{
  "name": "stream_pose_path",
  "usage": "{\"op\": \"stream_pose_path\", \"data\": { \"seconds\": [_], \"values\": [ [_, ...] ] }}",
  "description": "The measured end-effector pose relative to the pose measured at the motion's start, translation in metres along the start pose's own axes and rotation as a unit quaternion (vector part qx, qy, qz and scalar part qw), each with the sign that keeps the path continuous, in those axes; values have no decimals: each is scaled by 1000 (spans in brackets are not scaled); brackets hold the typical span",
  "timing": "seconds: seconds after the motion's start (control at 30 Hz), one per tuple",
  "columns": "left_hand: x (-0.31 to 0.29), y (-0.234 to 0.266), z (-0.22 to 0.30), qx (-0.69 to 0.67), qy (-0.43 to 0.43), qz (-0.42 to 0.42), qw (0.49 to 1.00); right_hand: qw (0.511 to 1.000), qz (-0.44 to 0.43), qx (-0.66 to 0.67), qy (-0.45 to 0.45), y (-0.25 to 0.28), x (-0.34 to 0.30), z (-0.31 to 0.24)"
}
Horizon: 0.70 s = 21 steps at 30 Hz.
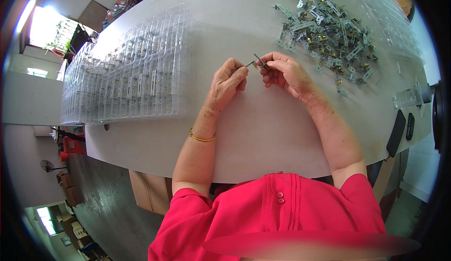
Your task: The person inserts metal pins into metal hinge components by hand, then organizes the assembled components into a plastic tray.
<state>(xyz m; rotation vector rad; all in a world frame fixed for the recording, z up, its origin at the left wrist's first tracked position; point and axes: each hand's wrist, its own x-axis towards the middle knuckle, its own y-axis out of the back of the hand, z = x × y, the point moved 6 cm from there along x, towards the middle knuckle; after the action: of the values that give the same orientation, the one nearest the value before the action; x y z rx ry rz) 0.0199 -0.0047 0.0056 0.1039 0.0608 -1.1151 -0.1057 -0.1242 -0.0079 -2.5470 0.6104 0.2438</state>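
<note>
Both my hands meet over the middle of the white table. My left hand [229, 83] is closed, with thumb and forefinger pinching a small metal part [250, 64] that sticks out toward the right and shows a brass-coloured bit at its tip. My right hand [285, 74] grips a thin grey metal bracket [260, 59] between thumb and fingers. The two parts come together between my fingertips; whether they are joined I cannot make out. To the right of my right hand lies a loose heap of metal brackets [333, 35], some with brass-coloured pieces.
Clear plastic trays [181, 87] with metal parts in their slots are stacked at the left. More clear trays [387, 19] lie at the far right. A clear bottle [408, 97], a black phone [396, 133] and a small black object [410, 126] rest along the right edge.
</note>
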Motion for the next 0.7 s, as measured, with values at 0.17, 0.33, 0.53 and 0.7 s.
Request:
{"op": "stream_pose_path", "data": {
  "seconds": [0.17,0.33,0.53,0.7],
  "values": [
    [-3,-2,-1,10,3,-25,1000,1000,23,-20,-9,-4,-2,-2],
    [-4,-12,2,32,19,-66,997,997,33,-27,57,4,3,0],
    [-2,-1,2,-22,57,-3,998,967,43,-62,244,0,-9,-31],
    [-3,0,2,-62,55,-10,996,906,6,-278,318,-22,-23,-42]
  ]
}}
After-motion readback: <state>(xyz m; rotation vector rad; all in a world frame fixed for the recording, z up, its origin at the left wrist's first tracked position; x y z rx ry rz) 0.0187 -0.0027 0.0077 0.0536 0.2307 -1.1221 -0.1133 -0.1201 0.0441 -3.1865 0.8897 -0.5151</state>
